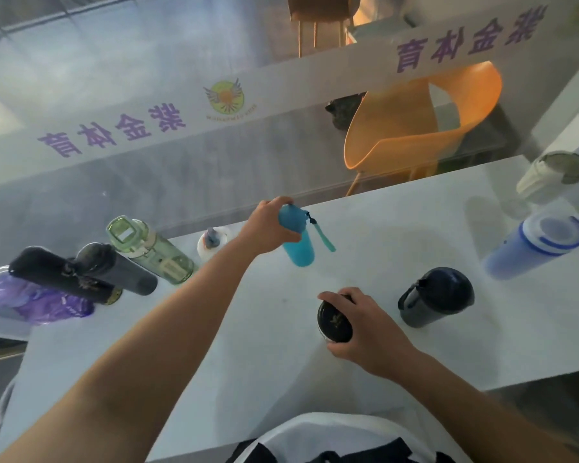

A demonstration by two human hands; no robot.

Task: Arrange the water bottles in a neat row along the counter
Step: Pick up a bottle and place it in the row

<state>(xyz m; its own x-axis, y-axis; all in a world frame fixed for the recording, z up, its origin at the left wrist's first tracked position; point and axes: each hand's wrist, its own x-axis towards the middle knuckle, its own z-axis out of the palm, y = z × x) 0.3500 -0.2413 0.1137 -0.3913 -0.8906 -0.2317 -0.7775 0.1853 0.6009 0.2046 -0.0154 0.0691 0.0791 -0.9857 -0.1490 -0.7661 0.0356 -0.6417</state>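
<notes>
My left hand (268, 227) grips the cap of a turquoise bottle (300, 250) with a strap, near the far edge of the white counter (398, 248). My right hand (361, 325) closes around the top of a black bottle (333, 320) nearer to me. A row stands along the far edge at left: a purple bottle (30, 300), a black flask (61, 275), a dark grey bottle (117, 267), a green clear bottle (151, 250) and a small white bottle (211, 243). To the right stand a dark lidded cup (437, 297), a blue tumbler (535, 247) and a cream bottle (552, 175).
A glass pane with a white banner (281, 85) of purple lettering runs just behind the counter's far edge. An orange chair (415, 121) sits beyond the glass. The counter's near edge is at my waist.
</notes>
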